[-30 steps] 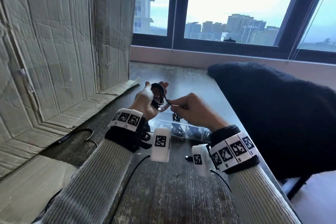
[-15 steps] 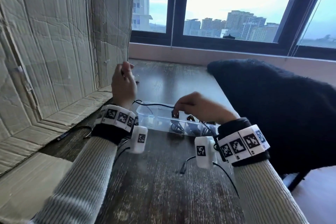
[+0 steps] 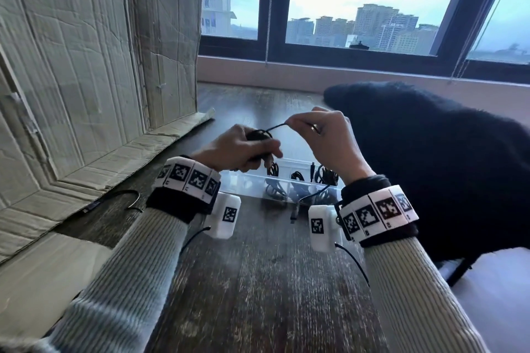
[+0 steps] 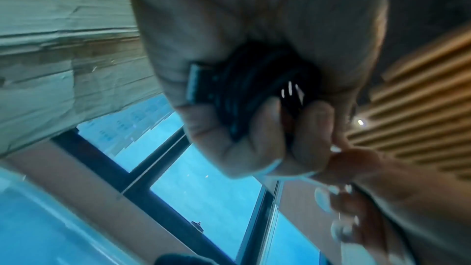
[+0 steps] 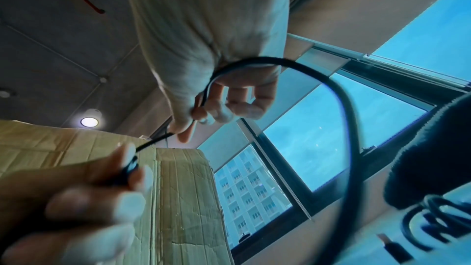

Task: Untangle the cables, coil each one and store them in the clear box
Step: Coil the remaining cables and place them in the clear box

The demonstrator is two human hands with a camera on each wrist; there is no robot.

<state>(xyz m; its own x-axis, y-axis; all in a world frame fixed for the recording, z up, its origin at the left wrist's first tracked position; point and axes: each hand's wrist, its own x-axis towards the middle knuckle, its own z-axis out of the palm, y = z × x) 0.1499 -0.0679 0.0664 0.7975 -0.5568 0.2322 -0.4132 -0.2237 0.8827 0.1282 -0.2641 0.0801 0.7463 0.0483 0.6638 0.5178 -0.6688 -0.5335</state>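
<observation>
Half a second on: both hands back together above clear box; left hand grips black cable coil, right hand pinches its tail — next coil underway.

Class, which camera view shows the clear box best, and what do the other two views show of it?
The head view: the clear box sits on the table below both hands, with coiled black cables inside. The right wrist view catches only a blurred corner with cable loops at lower right. The left wrist view shows only a blurred pale area that may be the box.
</observation>
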